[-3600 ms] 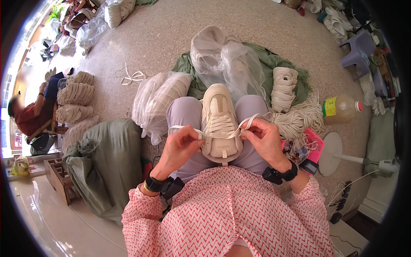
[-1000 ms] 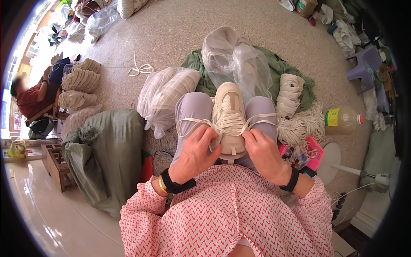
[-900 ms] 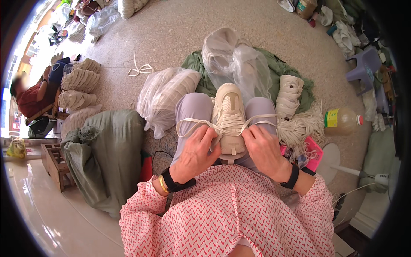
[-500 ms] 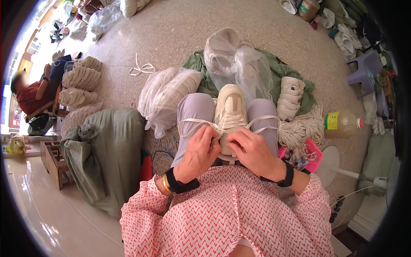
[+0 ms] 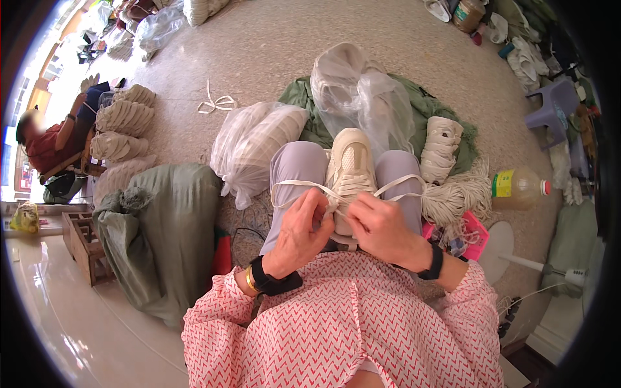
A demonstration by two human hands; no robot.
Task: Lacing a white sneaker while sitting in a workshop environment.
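A cream sneaker [image 5: 351, 161] rests between my knees, its toe pointing away from me. Pale shoelaces [image 5: 294, 183] run from its upper and loop out over both knees. My left hand [image 5: 301, 226] is closed at the shoe's left side, thumb and fingers pinching the lace. Opposite it, my right hand [image 5: 381, 223] pinches the lace near the tongue with bent fingers. The fingertips of both hands are close together over the shoe's ankle opening. Exactly how the lace crosses there is partly hidden by the fingers.
Clear bags of shoe parts [image 5: 259, 139] lie ahead, some on green cloth [image 5: 297, 97]. At right are a bundle of laces [image 5: 459, 191], a pink basket [image 5: 477, 236] and a plastic bottle [image 5: 517, 187]. A large green sack [image 5: 171, 226] stands left; another person [image 5: 52, 139] sits beyond.
My right hand has shifted slightly, its fingers closer to the lace at the shoe's middle. My left hand stays nearly in place. The seated person's arm has moved up.
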